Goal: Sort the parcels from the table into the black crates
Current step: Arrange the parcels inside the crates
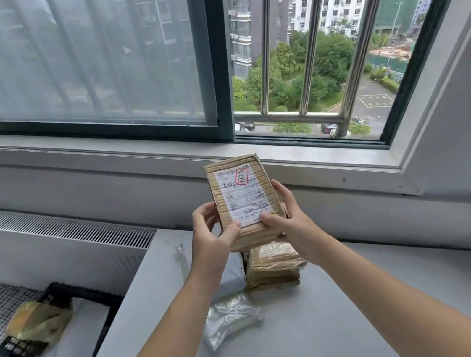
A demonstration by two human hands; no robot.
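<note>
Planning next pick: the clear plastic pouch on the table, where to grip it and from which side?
Probably pinch the clear pouch at its near-left corner from above, near side: it lies flat and crumpled, with a white mailer and brown parcel crowding its far edge.

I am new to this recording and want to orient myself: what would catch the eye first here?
First, the brown cardboard parcel with a white label, held up at the centre before the window, the left grip and right grip holding its lower end. Below it, more parcels lie on the grey table; a black crate at lower left holds packages.
</note>
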